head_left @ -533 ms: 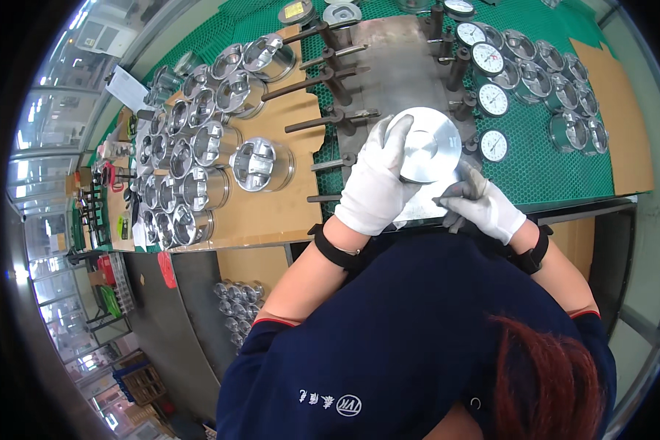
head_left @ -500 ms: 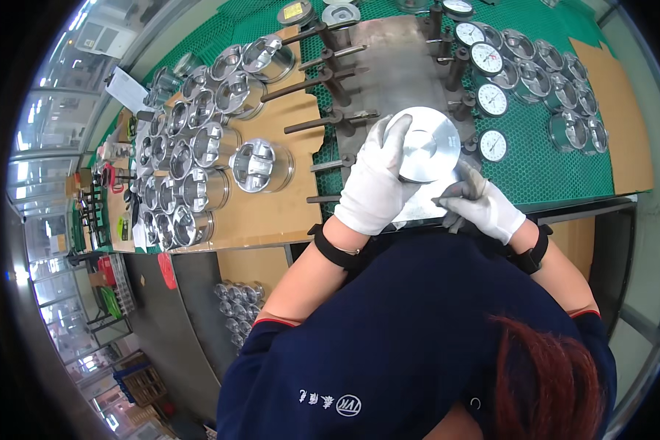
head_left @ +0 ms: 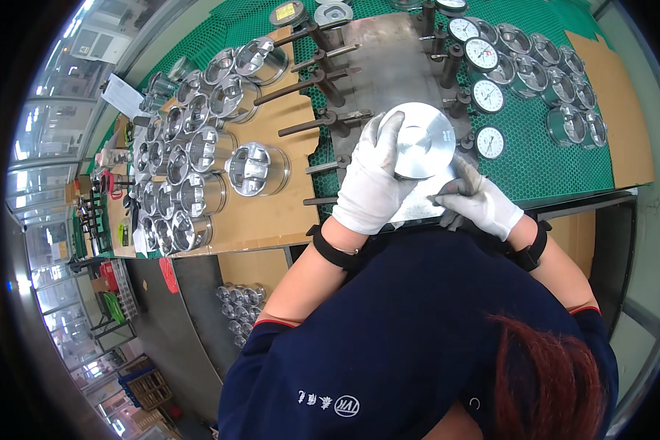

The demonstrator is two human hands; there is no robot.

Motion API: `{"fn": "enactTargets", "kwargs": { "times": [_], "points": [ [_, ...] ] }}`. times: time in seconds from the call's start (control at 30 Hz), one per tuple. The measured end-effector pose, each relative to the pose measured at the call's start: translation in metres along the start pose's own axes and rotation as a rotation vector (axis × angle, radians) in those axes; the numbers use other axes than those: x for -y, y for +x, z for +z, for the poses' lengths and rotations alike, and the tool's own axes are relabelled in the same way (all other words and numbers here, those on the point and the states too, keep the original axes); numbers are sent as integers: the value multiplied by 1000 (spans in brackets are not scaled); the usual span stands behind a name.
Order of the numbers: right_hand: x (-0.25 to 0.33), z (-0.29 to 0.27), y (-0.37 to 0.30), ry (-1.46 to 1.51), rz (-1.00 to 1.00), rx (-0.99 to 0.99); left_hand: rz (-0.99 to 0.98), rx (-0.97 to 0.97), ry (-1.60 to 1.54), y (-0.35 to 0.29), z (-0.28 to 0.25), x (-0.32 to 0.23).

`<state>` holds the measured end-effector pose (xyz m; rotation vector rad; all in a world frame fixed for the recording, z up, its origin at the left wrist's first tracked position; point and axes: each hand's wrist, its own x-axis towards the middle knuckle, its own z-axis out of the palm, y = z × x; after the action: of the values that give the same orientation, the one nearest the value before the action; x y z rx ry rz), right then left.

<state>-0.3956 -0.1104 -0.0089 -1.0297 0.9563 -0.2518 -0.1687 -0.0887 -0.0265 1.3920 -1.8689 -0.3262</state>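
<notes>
From here I see the left hand [head_left: 372,172] grip the shiny round piece [head_left: 430,139] over the metal plate [head_left: 390,66], probably to steady it, but can't tell if the right hand's [head_left: 482,207] curled fingers hold anything.

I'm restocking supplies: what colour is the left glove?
The left glove is white, smudged grey in places; head view.

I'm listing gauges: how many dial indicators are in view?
5 dial indicators in a column right of the metal plate, the farthest cut by the picture's top edge; more may be hidden.
</notes>
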Motion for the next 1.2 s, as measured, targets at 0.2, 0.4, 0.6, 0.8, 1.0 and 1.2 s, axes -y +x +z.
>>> {"fn": "enactTargets", "kwargs": {
  "times": [0.2,0.4,0.6,0.8,1.0,1.2],
  "points": [
    [-4,-1,3,-29,-13,-11,-38,5,-6,-1,1,-1],
    [10,0,-5,-288,-64,-60,-23,-58,-45,-2,-9,-6],
    [-1,-39,-31,-77,-489,-231,-609,467,-1031,15,-55,-71],
    [-11,-99,-92,149,-501,-485,-289,-154,-138,7,-82,-24],
    [-28,-189,-66,88,-61,-866,-599,40,584,-51,-145,77],
    [-73,-261,27,215,163,-806,-528,209,679,-40,-136,89]
  ]
}}
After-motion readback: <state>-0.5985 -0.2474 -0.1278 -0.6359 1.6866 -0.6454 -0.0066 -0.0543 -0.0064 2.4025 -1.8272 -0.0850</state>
